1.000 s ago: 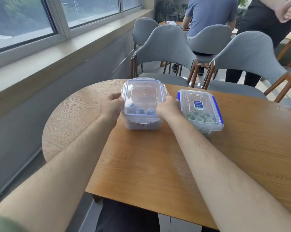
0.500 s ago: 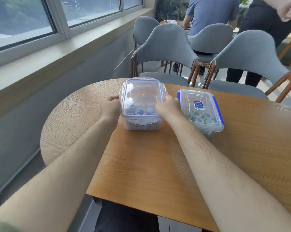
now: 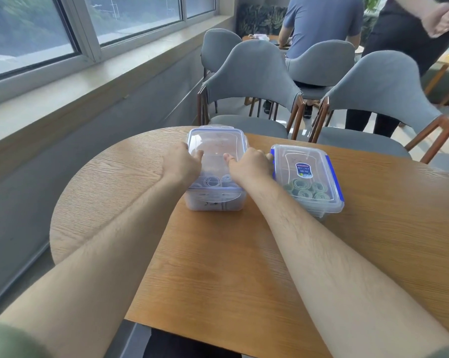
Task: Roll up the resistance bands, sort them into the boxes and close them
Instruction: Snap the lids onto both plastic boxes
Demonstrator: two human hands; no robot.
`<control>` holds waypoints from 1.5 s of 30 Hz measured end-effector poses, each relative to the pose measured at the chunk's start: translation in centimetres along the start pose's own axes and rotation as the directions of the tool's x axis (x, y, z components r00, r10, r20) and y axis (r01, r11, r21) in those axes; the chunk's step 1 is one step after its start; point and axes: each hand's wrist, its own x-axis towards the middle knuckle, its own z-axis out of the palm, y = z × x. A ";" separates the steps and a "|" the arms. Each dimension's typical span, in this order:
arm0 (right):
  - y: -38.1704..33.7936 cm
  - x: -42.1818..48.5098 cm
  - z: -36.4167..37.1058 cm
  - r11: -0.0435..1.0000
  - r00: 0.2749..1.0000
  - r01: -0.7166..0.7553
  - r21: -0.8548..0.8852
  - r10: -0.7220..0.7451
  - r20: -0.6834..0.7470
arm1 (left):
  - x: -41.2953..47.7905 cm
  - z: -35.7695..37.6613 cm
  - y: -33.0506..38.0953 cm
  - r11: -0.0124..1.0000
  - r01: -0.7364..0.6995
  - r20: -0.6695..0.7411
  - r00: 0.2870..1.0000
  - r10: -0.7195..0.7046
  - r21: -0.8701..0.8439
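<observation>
Centrally, item one: left box, clear plastic, rectangular, lid on, standing on the wooden table toward its far edge. Contents: rolled bands of pale blue-grey, lying on the floor of the box at its near end and seen through the lid.

Left hand: clasps the left long side of the box, thumb laid on the lid, fingers curled over the edge and hidden from there down. Right hand: clasps the right long side in the same manner, thumb on the lid, fingers bent over the rim into the gap between the two boxes. Whether those fingers touch the neighbouring box cannot be told. Both hands cover the side latches, so the state of those latches cannot be told.

Item two: right box, same make, just beside the first, lid on, blue latches along both long sides, a blue label on the lid. Contents: green rolled bands packed at the near end. The right forearm crosses in front of its near left corner.

Surroundings: two grey chairs, one behind the left box and another behind the right. A windowsill runs along the left under a window. Further back, a seated person in a blue shirt and a standing person in dark clothes. A green sleeve shows at the lower left corner.
</observation>
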 end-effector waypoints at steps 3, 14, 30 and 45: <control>-0.1 0.2 0.5 0.989 0.999 -0.032 0.144 0.033 -0.004 | 0.2 0.2 -0.4 0.998 0.028 0.016 0.999 -0.027 -0.049; -0.2 1.0 0.8 0.885 0.984 -0.176 0.431 0.175 0.042 | 0.8 0.0 -0.5 0.948 0.175 0.078 0.984 -0.159 -0.267; 1.6 -5.3 0.2 0.813 0.786 0.581 0.017 -0.567 0.249 | 5.7 2.4 3.7 0.893 -0.360 0.245 0.923 0.297 0.272; 3.8 -4.7 4.0 0.718 0.707 0.685 -0.126 -0.697 -0.124 | 9.3 4.8 4.1 0.756 -0.411 0.321 0.906 0.276 0.510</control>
